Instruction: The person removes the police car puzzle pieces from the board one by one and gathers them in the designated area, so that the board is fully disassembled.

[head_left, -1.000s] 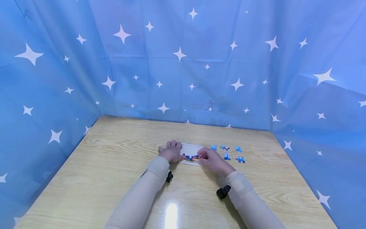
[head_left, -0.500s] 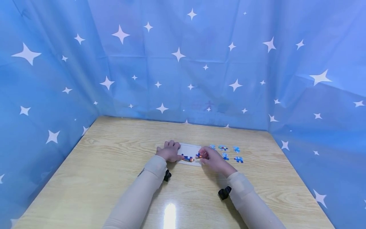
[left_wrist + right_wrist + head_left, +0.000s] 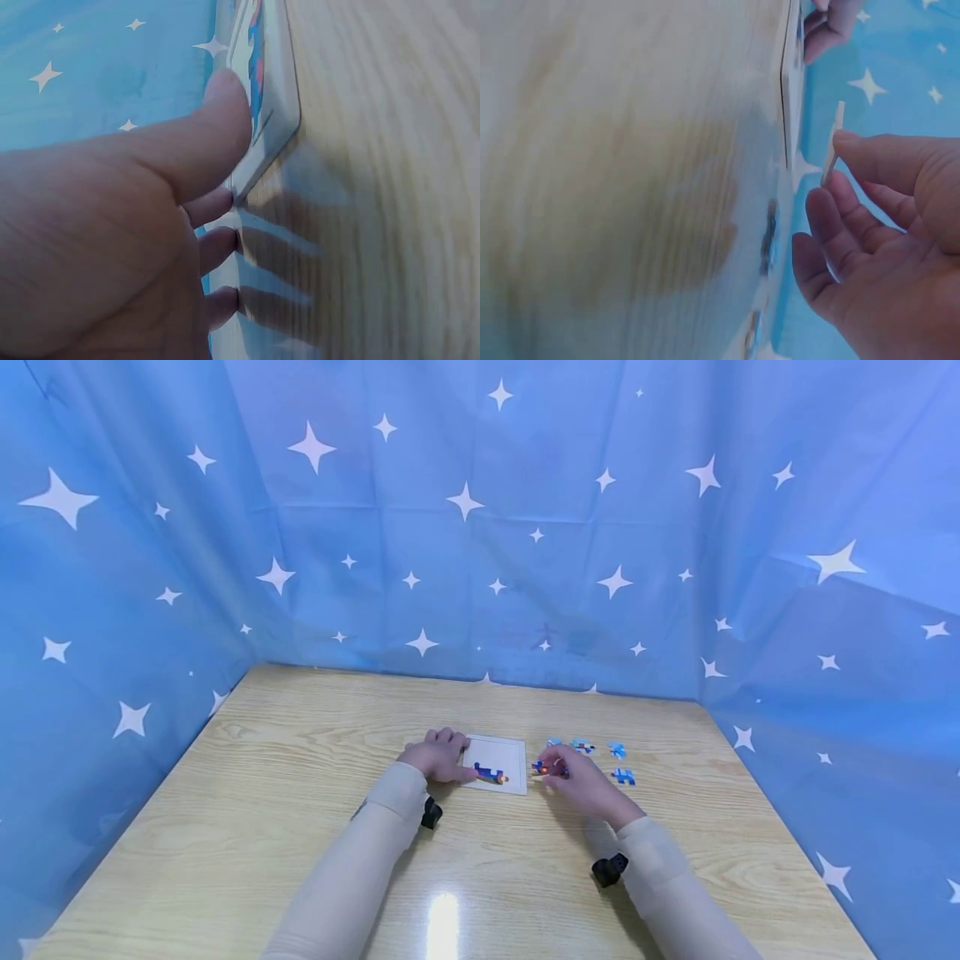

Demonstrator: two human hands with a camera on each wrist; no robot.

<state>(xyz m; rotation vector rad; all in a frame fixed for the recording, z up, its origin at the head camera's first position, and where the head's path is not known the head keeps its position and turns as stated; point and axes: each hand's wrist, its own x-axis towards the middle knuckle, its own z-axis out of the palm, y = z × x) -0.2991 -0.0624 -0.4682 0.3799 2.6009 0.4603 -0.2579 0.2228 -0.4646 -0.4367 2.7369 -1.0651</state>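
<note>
My right hand [image 3: 581, 781] pinches a blue, red and yellow jigsaw puzzle piece [image 3: 540, 768] between thumb and fingers, just right of the puzzle board. In the right wrist view the held puzzle piece [image 3: 833, 142] shows edge-on, raised off the table. The white puzzle board [image 3: 497, 749] lies flat, with joined dark blue and orange pieces [image 3: 491, 774] in its lower left part. At the board's left side rests my left hand [image 3: 437, 755], fingers spread and thumb reaching over the edge. The left wrist view shows that thumb [image 3: 225, 127] by the board's corner [image 3: 289, 112].
Several loose blue puzzle pieces lie right of the board, among them one at the back [image 3: 617, 750] and one nearer [image 3: 623, 776]; my right hand partly covers others. The wooden table [image 3: 300, 793] meets a blue star-patterned curtain [image 3: 420, 568] at the back and sides.
My right hand has lifted the puzzle piece away from the joined pieces and moved it right, past the board's edge. The left hand stays at the board's left side.
</note>
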